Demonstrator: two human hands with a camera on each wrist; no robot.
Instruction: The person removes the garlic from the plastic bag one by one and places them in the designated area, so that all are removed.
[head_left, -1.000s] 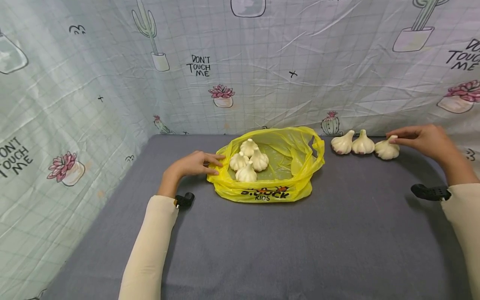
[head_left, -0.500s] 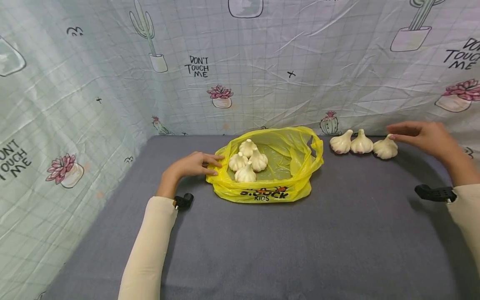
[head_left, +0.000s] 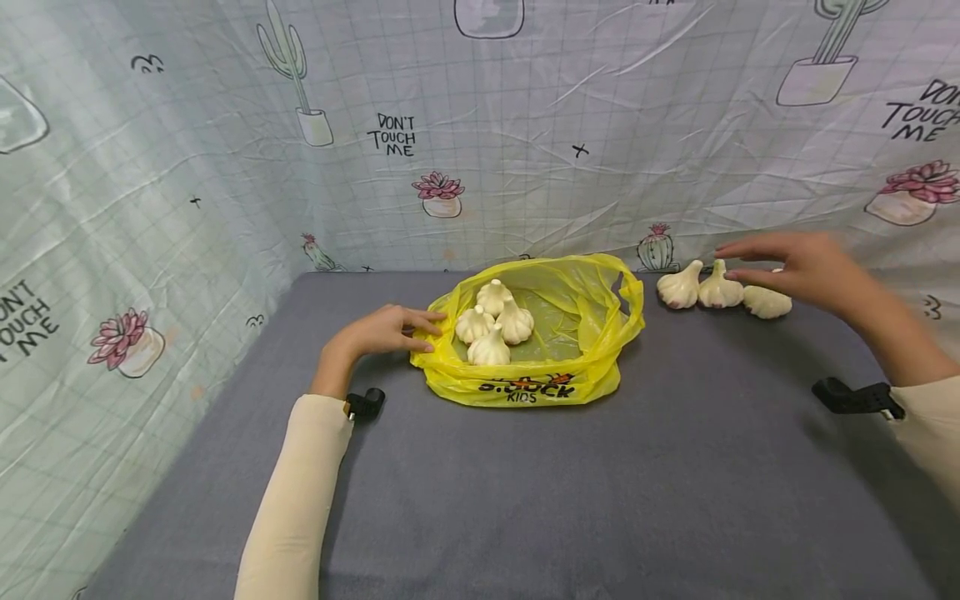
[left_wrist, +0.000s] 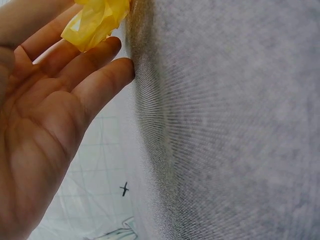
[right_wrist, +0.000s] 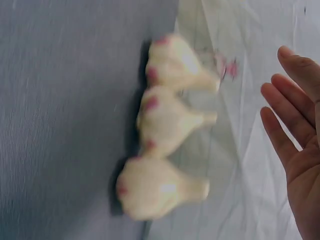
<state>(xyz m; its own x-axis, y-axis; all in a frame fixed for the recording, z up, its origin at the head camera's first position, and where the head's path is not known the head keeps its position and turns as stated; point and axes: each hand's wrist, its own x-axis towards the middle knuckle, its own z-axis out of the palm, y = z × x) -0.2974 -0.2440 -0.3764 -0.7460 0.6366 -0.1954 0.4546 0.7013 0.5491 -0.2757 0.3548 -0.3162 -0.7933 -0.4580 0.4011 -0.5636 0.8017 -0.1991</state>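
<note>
A patterned cloth [head_left: 525, 158] is hanging along the far and left sides, and the grey counter [head_left: 570, 500] is stretching out in front of you. Near the counter's far edge, the yellow bag [head_left: 454, 382] is sitting with its mouth gaping upward and its printed side facing you. Your left hand [head_left: 381, 331] is steadying its left rim: the plastic is lying between thumb and fingers in what looks like a light pinch, while the lower fingers [left_wrist: 102, 82] are reaching out loosely. Your right hand [head_left: 798, 265] is hovering over the far right part of the counter, its fingers [right_wrist: 282, 132] spreading apart and pinching nothing.

Four garlic bulbs [head_left: 489, 347] are resting inside, clustering toward the bag's left end. Three garlic bulbs [head_left: 678, 286] are standing in a row to the right of the bag, the rightmost one partly hiding behind your right hand. Thumb and forefinger are hanging around the stem of the middle bulb [head_left: 721, 289], though the right wrist view is showing a gap there.

You seem to be choosing a bulb to pick up; the next move is probably calling for closing thumb and forefinger on one stem without nudging its neighbours.
</note>
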